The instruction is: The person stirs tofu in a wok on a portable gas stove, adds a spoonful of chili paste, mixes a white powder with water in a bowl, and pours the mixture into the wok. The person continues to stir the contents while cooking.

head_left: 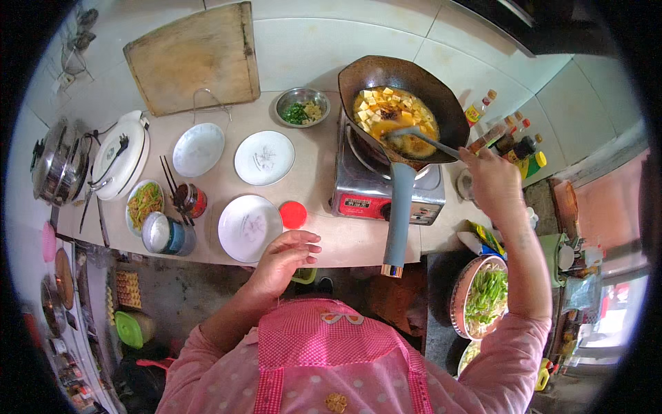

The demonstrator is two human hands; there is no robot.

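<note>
My right hand [491, 181] grips the grey handle of a cooking utensil [432, 142], a spatula or ladle whose blurred head sits in the sauce. It rests inside a wok [445, 98] holding cubes of tofu [370, 103] in orange-brown liquid, with a dark clump of sauce in the middle. The wok stands on a tabletop gas stove [388, 202], its grey handle [400, 217] pointing towards me. In front of my apron my left hand [289, 253] hovers with fingers apart and nothing in it, close to a white bowl [250, 227] and a red lid [293, 215].
A steel bowl of chopped scallion and garlic [302, 107] stands left of the wok. Sauce bottles [509, 137] line the wall at right. Chopsticks [173, 183] lean across an open jar [194, 200] beside a plate of stir-fry [145, 204]. At lower right is a bowl of cut vegetables [486, 295].
</note>
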